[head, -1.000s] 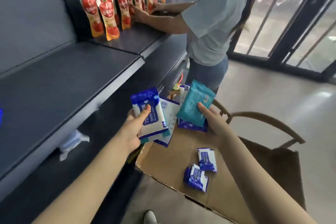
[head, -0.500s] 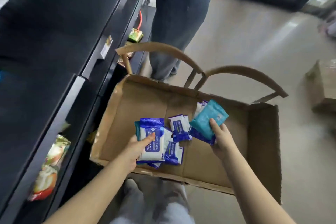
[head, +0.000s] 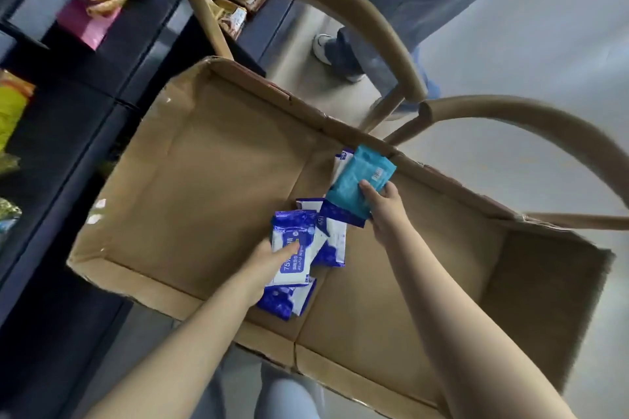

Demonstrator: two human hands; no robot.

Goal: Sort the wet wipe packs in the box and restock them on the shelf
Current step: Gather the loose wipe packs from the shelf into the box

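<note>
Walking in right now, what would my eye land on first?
Probably the bright teal pack pinched in the right hand, near the far wall of the big cardboard box. Next, the blue-and-white wipe packs gripped in the left hand, mid-box, and the curved wooden chair back arching behind.

Single head-worn wide-angle view, tilted steeply down at close range into the cardboard box point(head: 221, 163); shelf point(head: 102, 78) at 9 o'clock, floor point(head: 527, 44) at 2 o'clock.

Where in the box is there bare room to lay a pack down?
Free: box floor between its left wall and the blue packs; floor right of the right hand, which holds the teal pack. Crowded: around the left hand.
</note>
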